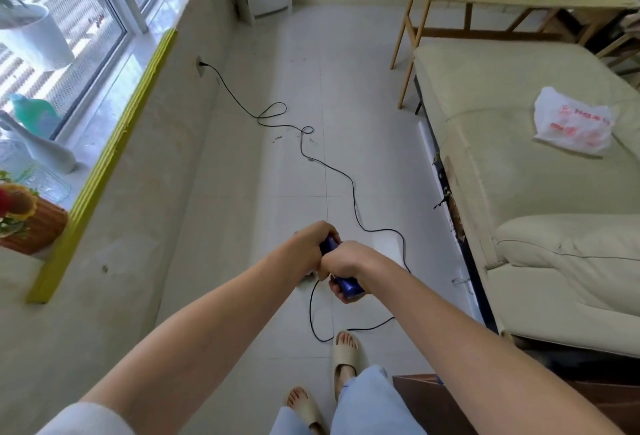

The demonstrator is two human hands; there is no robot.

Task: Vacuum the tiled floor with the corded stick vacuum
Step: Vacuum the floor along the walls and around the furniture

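On the pale tiled floor (363,95), my left hand (313,244) and right hand (341,270) grip the blue vacuum handle (346,284), mid-sweep, and next I must steer clear of the cord (353,192).

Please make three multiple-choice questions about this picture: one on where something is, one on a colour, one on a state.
1. Where does the cord plug in?
A. the wall under the window
B. the desk
C. the sofa

2. What colour is the vacuum handle?
A. red
B. blue
C. white

3. How is the handle held?
A. by one hand
B. by no hand
C. by both hands

Answers:
1. A: the plug sits in the wall socket.
2. B: blue shows between the hands.
3. C: left hand and right hand both keep a grip on it.
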